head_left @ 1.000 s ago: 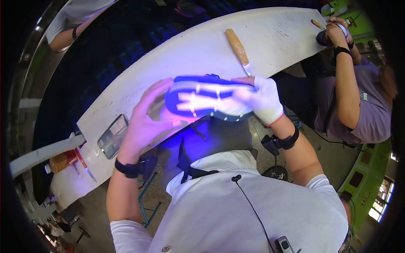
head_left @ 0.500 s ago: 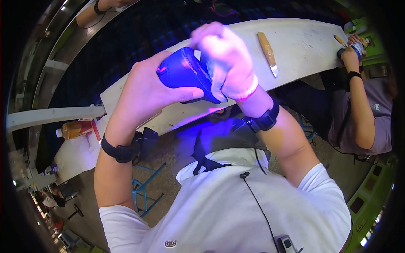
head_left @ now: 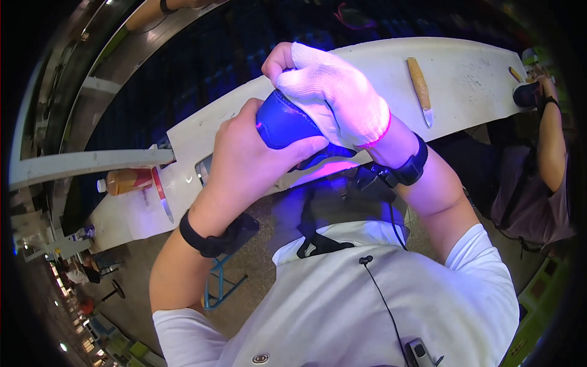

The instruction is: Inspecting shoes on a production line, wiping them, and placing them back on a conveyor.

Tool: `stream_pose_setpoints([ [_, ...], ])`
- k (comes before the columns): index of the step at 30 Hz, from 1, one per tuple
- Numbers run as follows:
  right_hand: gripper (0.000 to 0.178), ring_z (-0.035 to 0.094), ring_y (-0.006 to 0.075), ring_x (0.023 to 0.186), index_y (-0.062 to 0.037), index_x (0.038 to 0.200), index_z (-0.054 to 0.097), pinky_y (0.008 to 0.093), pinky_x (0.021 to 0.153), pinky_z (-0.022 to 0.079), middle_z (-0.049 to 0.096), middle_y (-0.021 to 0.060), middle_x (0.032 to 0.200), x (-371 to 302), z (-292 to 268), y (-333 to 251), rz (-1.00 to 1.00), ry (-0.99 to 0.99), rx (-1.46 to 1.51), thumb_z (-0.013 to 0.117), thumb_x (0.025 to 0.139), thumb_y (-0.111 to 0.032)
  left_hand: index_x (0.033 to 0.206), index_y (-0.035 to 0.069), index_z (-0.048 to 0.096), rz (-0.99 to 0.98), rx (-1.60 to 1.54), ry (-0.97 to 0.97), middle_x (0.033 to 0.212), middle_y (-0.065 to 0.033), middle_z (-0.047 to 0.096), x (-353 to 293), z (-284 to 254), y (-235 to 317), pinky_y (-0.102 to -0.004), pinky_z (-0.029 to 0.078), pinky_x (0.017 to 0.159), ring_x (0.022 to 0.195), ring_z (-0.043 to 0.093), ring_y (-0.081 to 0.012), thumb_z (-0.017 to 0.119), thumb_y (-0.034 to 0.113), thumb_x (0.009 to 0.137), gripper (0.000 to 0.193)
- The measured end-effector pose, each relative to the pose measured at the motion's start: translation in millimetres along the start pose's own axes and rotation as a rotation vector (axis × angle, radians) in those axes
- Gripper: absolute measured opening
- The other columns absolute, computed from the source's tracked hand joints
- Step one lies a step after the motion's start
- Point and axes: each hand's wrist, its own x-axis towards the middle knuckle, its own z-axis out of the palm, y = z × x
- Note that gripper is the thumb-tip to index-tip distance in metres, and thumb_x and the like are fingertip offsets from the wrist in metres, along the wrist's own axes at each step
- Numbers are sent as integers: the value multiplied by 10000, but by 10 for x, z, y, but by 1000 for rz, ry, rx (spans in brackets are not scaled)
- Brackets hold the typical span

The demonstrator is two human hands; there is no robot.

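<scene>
A blue shoe (head_left: 282,125) with a stitched edge is held up over the near side of the white table, glowing under violet light. My left hand (head_left: 251,147) is bare and wraps around its left side, with the thumb lying across the near face. On my right hand (head_left: 339,92) there is a white knit glove that leaves some finger ends bare. Its fingers are curled over the shoe's upper stitched edge, and the palm covers the right part of the shoe. What lies under the glove is hidden.
A wooden-handled knife (head_left: 419,84) lies on the white table (head_left: 471,73) to the right. At left lie a red-handled knife (head_left: 160,186) and a bottle of amber liquid (head_left: 128,181). A co-worker's arm (head_left: 552,147) reaches to a dark shoe (head_left: 526,95) at far right. A blue stool (head_left: 223,284) stands below.
My right hand has turned and its fingers now curl at the shoe's upper edge; it was blurred by motion before. My left hand keeps its hold. The whole view has shifted slightly.
</scene>
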Motion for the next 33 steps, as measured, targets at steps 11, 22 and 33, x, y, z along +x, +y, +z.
stream_pose_setpoints([
  [11, 201, 529, 113, 857, -37, 1018, 628, 285, 775, 467, 570, 28, 942, -577, -589, -52, -395, 120, -188, 620, 988, -236, 1108, -49, 655, 543, 628, -148, 745, -121, 711, 213, 438, 701, -321, 546, 511, 569, 712, -195, 967, 455, 731, 703],
  [22, 952, 567, 430, 1394, 104, 1522, 417, 521, 1206, 412, 583, 288, 1444, -1705, -331, 88, -336, 81, -671, 734, 910, -553, 1219, -36, 663, 920, 781, -311, 961, -180, 710, -116, 421, 738, -341, 586, 614, 811, 742, -267, 907, 416, 704, 728],
  [33, 985, 579, 381, 1404, 77, 1418, 612, 506, 1207, 400, 629, 240, 1469, -1364, 22, 530, -231, 62, -1066, 736, 821, -696, 1250, 54, 559, 22, -252, 47, 1605, -230, 435, -992, 252, -237, -465, 401, 1205, 1457, 477, -329, 875, 134, 781, 571],
])
